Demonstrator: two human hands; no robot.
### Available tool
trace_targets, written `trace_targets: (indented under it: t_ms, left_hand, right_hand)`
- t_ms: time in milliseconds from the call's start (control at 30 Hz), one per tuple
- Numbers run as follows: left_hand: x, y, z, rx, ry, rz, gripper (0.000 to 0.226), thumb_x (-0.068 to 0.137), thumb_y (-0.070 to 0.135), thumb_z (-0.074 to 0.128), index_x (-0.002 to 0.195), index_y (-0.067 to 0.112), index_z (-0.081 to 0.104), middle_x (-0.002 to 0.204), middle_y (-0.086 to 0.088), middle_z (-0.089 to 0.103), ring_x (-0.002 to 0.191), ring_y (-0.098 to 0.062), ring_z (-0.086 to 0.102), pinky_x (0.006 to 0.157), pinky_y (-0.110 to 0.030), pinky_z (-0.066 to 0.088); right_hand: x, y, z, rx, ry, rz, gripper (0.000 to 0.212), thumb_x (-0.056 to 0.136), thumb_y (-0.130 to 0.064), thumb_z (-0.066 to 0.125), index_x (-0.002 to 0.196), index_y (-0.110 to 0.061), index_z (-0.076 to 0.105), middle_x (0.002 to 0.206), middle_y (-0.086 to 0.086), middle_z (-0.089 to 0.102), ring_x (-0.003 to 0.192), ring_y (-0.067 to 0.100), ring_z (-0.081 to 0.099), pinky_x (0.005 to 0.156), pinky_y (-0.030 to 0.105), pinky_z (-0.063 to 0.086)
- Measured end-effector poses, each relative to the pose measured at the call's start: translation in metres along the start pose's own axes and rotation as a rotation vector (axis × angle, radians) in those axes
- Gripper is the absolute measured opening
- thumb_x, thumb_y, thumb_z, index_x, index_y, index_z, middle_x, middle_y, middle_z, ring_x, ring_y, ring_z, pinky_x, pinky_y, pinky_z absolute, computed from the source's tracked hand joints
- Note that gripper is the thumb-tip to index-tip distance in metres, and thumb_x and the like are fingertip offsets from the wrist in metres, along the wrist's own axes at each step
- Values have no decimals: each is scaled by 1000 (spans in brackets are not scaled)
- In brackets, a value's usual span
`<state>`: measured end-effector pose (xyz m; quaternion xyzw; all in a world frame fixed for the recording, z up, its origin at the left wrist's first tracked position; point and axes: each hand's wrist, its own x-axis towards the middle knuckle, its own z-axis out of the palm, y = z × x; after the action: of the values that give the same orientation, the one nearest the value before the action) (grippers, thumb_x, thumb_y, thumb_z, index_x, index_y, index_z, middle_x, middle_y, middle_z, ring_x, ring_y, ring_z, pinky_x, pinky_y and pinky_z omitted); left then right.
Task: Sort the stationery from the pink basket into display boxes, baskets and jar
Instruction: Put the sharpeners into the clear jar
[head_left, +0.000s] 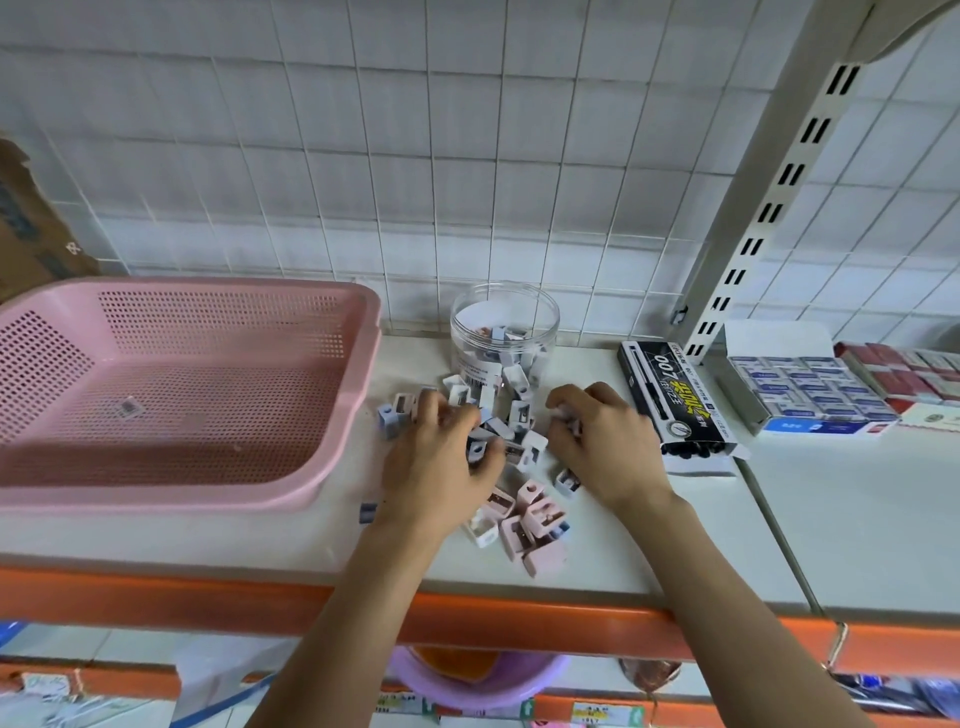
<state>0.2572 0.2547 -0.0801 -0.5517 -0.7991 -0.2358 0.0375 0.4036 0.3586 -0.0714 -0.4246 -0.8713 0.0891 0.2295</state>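
A heap of small pencil sharpeners, white, grey-blue and pink, lies on the white shelf in front of a clear round jar that holds several more. My left hand rests on the left of the heap with its fingers curled around sharpeners. My right hand sits on the right side, its fingers curled over a few sharpeners. The pink basket stands at the left, with one small sharpener left inside.
A black pen box marked 007 lies right of the jar. Display boxes of erasers stand further right beside a slotted shelf post. The shelf has an orange front edge; a tiled wall is behind.
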Motion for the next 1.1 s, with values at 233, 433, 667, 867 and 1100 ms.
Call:
trace_targets:
  t_ms: [233,433,667,867,1100]
  left_hand:
    - [4,-5,-1,-56,39,21,31,83,43,56,87,13,63,98,-8,57,72,-31,61,54,-32,45]
    - [2,-5,-2,-23,-52,10,55,83,62,40,114,20,59,116,0,56,100,-23,59,79,-34,48]
    - [3,-5,-2,5,-66,35,50,86,55,39,119,22,56,121,1,55,108,-21,56,87,-35,46]
    - [-1,-10,-9,9,-2,47,50,86,57,42,115,21,63,117,0,63,101,-25,62,81,-36,51]
    - [-24,-25,-15,136,-41,-32,78,73,79,30,128,28,52,135,-5,50,127,-33,42,99,-47,36]
  right_hand:
    - [43,-32,-29,165,166,-140,19,90,-23,54,106,-24,63,95,2,57,70,29,58,60,30,43]
    - [118,-59,-18,80,108,-138,25,96,-27,41,116,-24,54,104,1,55,80,29,57,66,29,40]
    - [148,-53,3,-91,-359,-102,32,98,-40,36,113,-22,58,113,5,61,102,27,56,81,32,42]
    - [133,-56,-25,-131,-485,-98,48,97,-51,28,66,-26,54,92,4,56,90,25,50,77,32,35]
    - [60,-42,-47,88,-154,-124,31,95,-30,48,121,-21,62,122,9,62,113,27,55,93,35,44]
